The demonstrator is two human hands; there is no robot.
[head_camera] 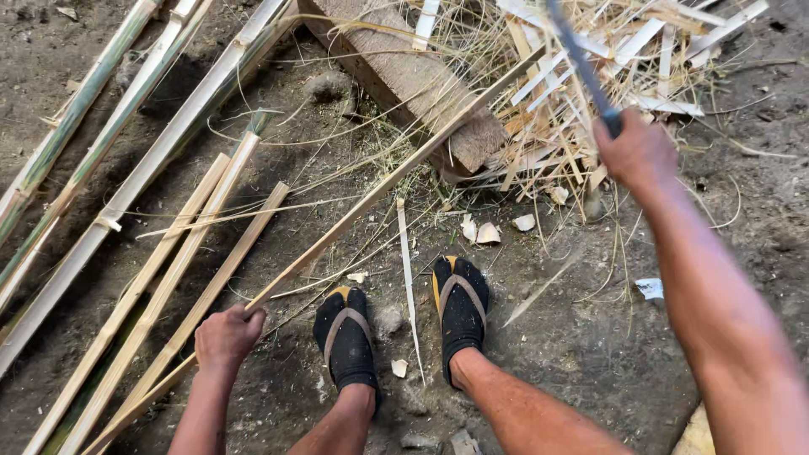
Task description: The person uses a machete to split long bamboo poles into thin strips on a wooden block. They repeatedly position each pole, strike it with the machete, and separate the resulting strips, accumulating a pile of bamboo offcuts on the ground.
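Observation:
My left hand (226, 335) grips a long split bamboo strip (396, 175) low down near my left foot. The strip slants up and right, and its far end rests on a wooden block (404, 72). My right hand (638, 152) is raised at the upper right, closed around the handle of a long dark blade (577, 52) that points up and away over the far end of the strip. My two feet in black socks and sandals (459, 307) stand on the dirt between my arms.
Several long bamboo poles and split strips (139, 181) lie along the left side. A heap of pale shavings and offcuts (607, 76) sits behind the block. Loose chips and slivers (487, 232) litter the dirt by my feet.

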